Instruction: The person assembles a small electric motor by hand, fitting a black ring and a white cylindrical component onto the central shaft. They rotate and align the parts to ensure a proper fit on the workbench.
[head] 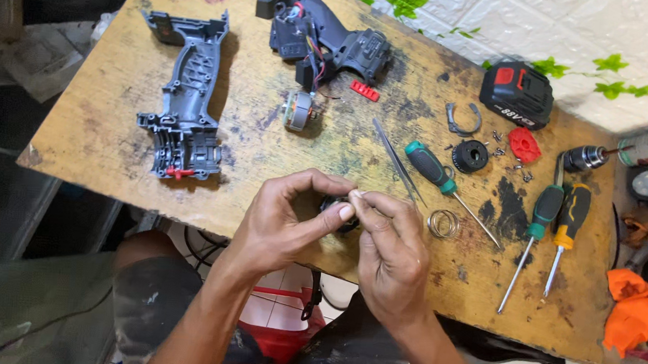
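Left hand [282,221] and right hand [388,249] pinch one small black part [335,206] beside three screwdrivers [549,211].

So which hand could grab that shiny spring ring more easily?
Probably the right hand. The spring ring lies on the table just beside it, while the left hand sits farther away, cupping the small black part.

A single head-worn camera looks steeply down, close above the worn table [280,148], its far edge toward twelve o'clock, the wearer's hands at six, the white wall [583,25] at one.
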